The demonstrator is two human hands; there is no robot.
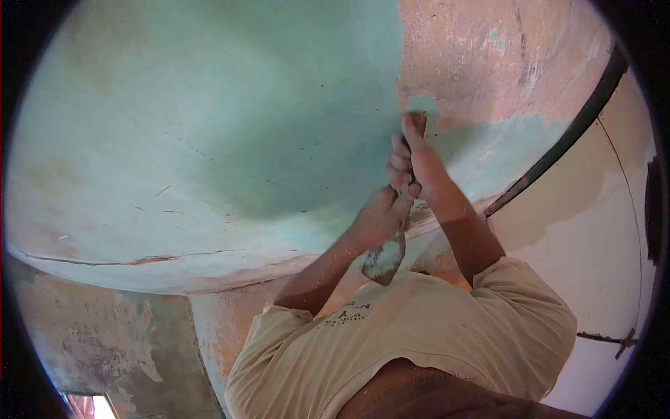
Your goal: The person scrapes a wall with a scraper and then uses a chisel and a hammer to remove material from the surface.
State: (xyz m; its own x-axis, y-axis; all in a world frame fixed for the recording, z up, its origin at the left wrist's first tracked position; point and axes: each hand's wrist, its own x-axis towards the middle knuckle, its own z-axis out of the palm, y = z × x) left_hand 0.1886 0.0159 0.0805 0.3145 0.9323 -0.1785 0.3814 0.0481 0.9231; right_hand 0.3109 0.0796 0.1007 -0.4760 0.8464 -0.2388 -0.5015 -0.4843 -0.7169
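Note:
My right hand (pixel 422 167) is wrapped round a dark, narrow tool (pixel 419 123), whose upper end lies against the painted surface, at a small pale green patch (pixel 422 106). Just below it, close to or touching it, my left hand (pixel 380 218) is closed on a scraper. The flat, stained blade of this scraper (pixel 384 260) points down toward my shirt. Whether the upper end and the lower blade belong to one tool is hidden by my fingers. Pale green paint (pixel 279 133) covers the surface left of my hands; bare pinkish plaster (pixel 474 63) shows at the upper right.
A dark strip (pixel 558 143) curves along the right edge of the painted surface, with a pale wall (pixel 593 230) beyond it. A long crack (pixel 139 261) runs along the lower left. Below that are a patchy wall (pixel 91 335) and a bright opening (pixel 103 406).

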